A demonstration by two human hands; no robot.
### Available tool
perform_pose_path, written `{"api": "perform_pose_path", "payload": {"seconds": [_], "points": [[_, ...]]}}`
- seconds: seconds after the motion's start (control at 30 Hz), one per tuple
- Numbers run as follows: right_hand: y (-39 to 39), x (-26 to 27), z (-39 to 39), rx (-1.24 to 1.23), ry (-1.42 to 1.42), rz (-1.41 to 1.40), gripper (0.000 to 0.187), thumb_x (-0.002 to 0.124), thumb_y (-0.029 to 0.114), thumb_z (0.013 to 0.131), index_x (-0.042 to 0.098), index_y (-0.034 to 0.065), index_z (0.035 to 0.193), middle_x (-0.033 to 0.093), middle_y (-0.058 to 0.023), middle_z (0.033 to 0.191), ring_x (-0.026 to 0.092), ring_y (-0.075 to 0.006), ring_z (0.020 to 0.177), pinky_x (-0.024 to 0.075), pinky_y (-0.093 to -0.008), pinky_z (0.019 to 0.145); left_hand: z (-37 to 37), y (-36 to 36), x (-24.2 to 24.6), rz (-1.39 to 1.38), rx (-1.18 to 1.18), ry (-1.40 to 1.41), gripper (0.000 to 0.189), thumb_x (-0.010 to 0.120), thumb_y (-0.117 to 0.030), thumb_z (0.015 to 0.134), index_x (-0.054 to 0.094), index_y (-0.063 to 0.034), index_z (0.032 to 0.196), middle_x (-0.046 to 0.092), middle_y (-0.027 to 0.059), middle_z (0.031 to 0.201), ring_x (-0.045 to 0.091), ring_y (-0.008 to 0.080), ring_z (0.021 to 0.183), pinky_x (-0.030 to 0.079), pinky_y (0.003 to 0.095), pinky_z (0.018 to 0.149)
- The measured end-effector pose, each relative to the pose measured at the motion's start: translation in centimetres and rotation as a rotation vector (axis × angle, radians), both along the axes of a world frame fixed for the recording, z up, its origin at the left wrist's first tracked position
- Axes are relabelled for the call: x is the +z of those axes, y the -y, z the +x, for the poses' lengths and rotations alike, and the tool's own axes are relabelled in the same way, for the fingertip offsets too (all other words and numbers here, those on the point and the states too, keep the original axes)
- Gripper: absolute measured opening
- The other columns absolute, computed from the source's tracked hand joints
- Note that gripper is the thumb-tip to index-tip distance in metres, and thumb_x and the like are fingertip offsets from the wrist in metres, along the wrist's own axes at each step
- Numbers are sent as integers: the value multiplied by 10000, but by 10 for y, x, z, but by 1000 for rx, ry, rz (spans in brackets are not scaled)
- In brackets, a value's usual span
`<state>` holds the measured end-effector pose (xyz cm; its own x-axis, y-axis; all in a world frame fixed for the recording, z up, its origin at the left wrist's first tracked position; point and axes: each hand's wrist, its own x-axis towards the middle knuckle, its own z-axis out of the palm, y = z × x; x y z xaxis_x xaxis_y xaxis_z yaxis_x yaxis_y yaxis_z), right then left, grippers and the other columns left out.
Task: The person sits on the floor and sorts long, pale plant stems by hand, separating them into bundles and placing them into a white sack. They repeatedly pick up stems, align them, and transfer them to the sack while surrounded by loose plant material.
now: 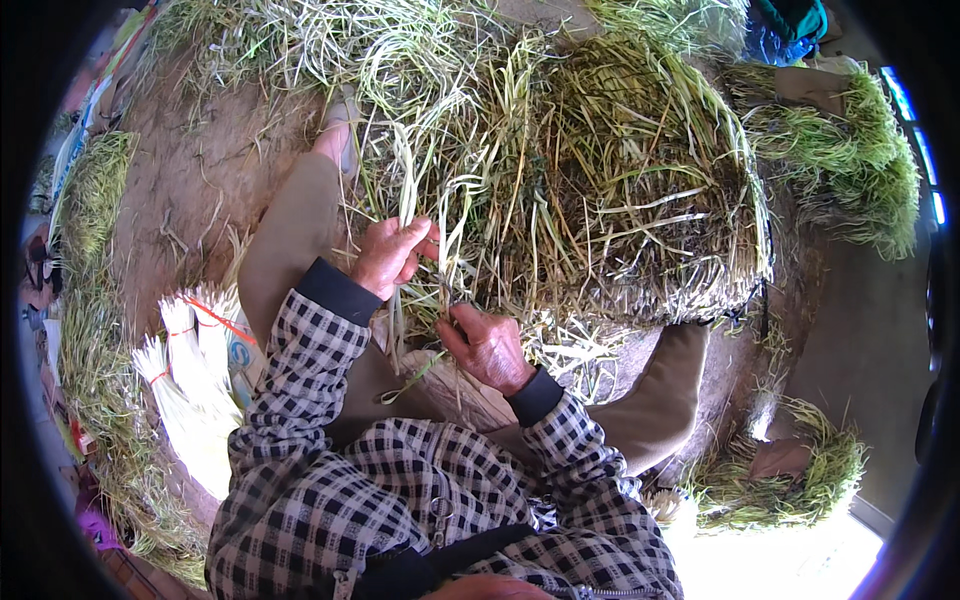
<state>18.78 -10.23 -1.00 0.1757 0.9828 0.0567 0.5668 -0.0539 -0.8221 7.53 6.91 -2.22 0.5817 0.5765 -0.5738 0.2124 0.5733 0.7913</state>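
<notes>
My left hand [391, 256] pinches a few pale plant stalks [407, 176] between thumb and fingers; their ends hang down below it. Just to the right, my right hand [487, 346] has its thumb and forefinger at the lower ends of other thin green-white stalks [450, 217]. A small dark thing shows at those fingertips, too small to name. Both hands are above my lap, between my spread legs. Beyond them lies a large bundle of green and yellowed long-leaved plants [637, 172], its cut ends toward the lower right.
Trimmed white stalks in bundles [180, 352], tied with red bands, lie at the left. Loose leafy stalks [337, 45] cover the ground at the top. More green bundles [832, 157] are at the right and lower right [810, 480]. A long leafy row [94, 300] runs along the left edge.
</notes>
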Motion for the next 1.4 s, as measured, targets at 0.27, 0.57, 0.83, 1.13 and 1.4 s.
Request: {"api": "perform_pose_path", "payload": {"seconds": [0.27, 0.57, 0.83, 1.13, 1.4], "points": [[-8, -11, -2, 61, 1, -69, 212, 587, 235, 856, 518, 48, 783, 579, -125, 624, 601, -287, 573, 459, -395, 497, 1, 8, 1, 28, -40, -54, 202, 646, -223, 858, 609, -27, 830, 570, -1, 682, 342, 8, 364, 215, 170, 305], [-42, -34, 16, -353, -1054, -275, 336, 522, 341, 930, 559, 20, 1019, 577, 0, 737, 435, -44, 489, 340, -189, 428, 4, 11, -4, 37, -111, -49, 206, 612, -229, 883, 617, -25, 855, 518, -31, 626, 365, 2, 392, 245, 165, 324], [-66, -44, 3, -681, -1204, -59, 130, 600, 172, 880, 604, 44, 853, 517, 30, 617, 406, -34, 441, 297, -196, 394, 5, 15, -7, 163, -120, -122, 190, 597, -212, 893, 621, -29, 849, 488, -56, 605, 363, 1, 404, 260, 170, 344], [-8, -76, 2, -554, -763, -282, 228, 583, 208, 849, 574, -16, 809, 557, -46, 637, 499, -145, 543, 392, -317, 494, 4, 12, -7, 169, -31, -101, 200, 560, -192, 910, 636, -10, 882, 645, 34, 812, 387, 2, 394, 259, 151, 326], [75, -120, 11, -102, 39, -536, 227, 548, 225, 814, 610, 7, 834, 626, -191, 729, 617, -343, 675, 480, -434, 606, -4, -7, 14, 201, 138, 22, 178, 536, -191, 922, 587, -22, 943, 666, 141, 863, 385, 12, 389, 261, 145, 333]]}}
